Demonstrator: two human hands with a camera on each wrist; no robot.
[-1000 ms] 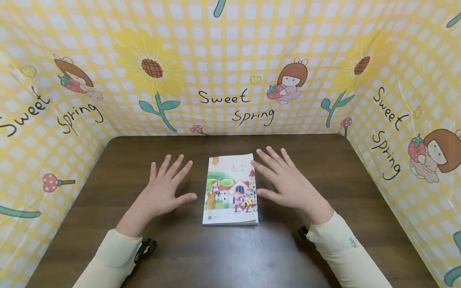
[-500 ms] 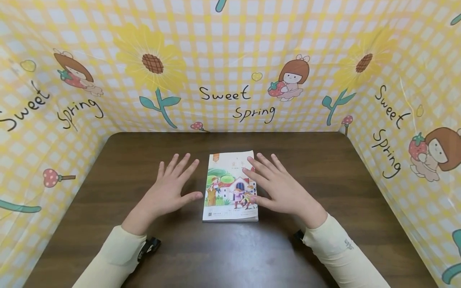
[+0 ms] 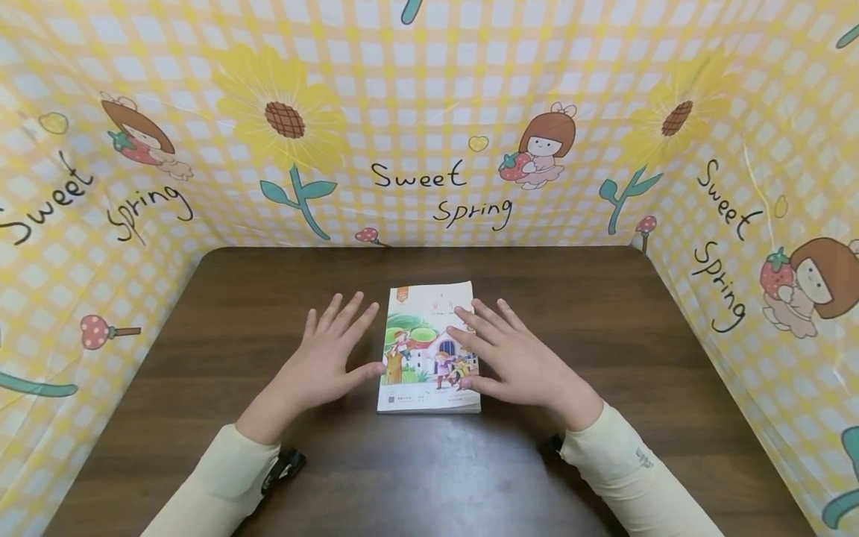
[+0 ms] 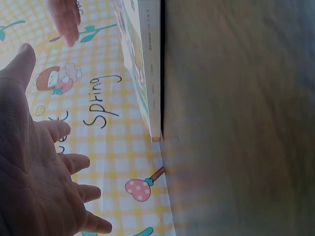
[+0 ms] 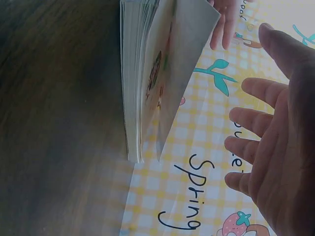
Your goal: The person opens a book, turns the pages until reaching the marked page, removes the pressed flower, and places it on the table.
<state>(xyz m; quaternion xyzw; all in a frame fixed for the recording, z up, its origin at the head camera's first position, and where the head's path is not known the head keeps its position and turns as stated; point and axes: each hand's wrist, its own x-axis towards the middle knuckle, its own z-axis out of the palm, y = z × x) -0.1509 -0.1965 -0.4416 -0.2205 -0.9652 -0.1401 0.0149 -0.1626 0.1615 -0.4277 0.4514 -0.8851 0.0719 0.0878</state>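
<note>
A paperback book (image 3: 419, 347) with an illustrated cover of children, a tree and a house lies flat on the dark wooden table. My left hand (image 3: 325, 365) hovers beside its left edge, fingers spread, thumb tip close to the cover's side. Over the book's right part reaches my right hand (image 3: 523, 365), its fingers spread too. In the left wrist view the book's spine (image 4: 153, 73) faces that hand, which is apart from it. The right wrist view shows the page edges (image 5: 132, 88), with the cover lifted a little at that side; the right hand (image 5: 275, 142) is clear of it.
The table (image 3: 429, 477) has a brown wood grain. A yellow-and-white checked cloth (image 3: 429, 112) printed with flowers, girls and "Sweet Spring" walls it in at the back, left and right. A black strap (image 3: 283, 471) sits at the left wrist.
Both hands have moved inward, the left to the right and the right to the left, now partly over the book. The book stays in place on the table.
</note>
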